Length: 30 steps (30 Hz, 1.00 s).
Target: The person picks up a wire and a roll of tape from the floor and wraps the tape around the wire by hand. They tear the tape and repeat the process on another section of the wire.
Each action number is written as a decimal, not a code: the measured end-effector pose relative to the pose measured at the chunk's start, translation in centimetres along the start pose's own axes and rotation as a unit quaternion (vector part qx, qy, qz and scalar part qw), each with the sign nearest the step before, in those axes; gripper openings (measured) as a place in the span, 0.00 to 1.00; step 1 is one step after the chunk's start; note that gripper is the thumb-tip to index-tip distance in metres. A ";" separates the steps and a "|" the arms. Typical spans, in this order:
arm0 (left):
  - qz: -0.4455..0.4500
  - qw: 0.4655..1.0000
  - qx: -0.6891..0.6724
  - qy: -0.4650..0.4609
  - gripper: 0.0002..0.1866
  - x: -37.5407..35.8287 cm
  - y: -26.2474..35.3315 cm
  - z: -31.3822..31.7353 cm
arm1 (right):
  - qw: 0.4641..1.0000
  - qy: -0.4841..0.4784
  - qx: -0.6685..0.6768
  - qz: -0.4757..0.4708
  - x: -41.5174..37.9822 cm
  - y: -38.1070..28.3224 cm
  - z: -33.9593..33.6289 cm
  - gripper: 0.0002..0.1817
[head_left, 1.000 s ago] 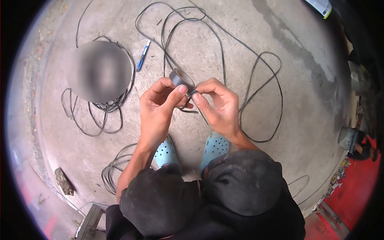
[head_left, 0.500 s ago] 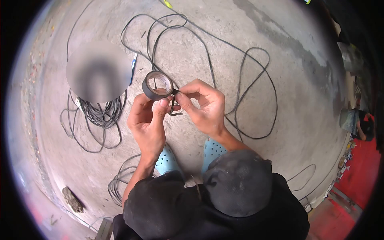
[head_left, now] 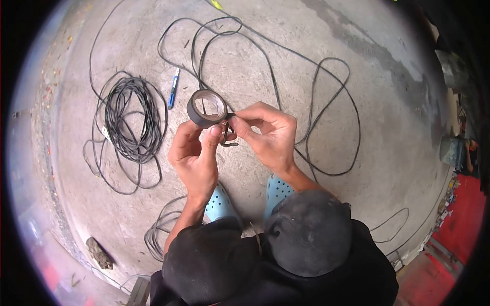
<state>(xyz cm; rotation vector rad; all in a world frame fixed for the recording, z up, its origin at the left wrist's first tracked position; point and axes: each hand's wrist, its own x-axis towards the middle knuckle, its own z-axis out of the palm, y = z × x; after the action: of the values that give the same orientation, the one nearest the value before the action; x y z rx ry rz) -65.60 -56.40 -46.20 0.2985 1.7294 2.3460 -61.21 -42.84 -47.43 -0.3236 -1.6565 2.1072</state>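
A roll of black tape is held up between my two hands, its round opening facing up toward me. My left hand grips the roll's lower edge between thumb and fingers. Just right of the roll, my right hand pinches at a short dark piece beside it, probably the tape's end; the fingertips partly hide it. A thin black cable end with a bend in it hangs below the fingertips, between the hands. Behind the roll, black cable runs across the concrete floor in loose loops.
A coiled bundle of black cable lies on the floor at the left, with a blue utility knife beside it. Light blue shoes show below my hands. A rough stone is at the lower left, and a red surface at the right.
The whole view has shifted slightly, so hands and floor objects appear a little farther right. The cable bundle, blurred over before, now shows clearly. Both hands keep nearly the same pose around the tape.
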 end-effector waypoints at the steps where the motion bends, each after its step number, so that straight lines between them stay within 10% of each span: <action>1: -0.002 1.000 -0.004 0.002 0.10 0.0 0.1 0.1 | 1.000 0.004 -0.001 0.003 0.0 -0.1 0.0 0.05; 12: 0.013 0.997 0.077 -0.024 0.20 0.5 -0.2 -0.2 | 0.982 -0.005 0.142 0.128 0.0 -1.0 -0.4 0.04; 30: -0.136 0.986 0.023 -0.096 0.17 2.5 0.9 -1.7 | 0.993 -0.064 -0.031 -0.089 0.5 -1.9 -1.5 0.08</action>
<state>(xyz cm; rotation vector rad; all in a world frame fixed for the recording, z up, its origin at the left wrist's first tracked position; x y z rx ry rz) -68.54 -57.46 -45.69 0.2672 1.6212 2.0182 -60.60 -40.92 -45.90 -0.0571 -1.7569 1.9819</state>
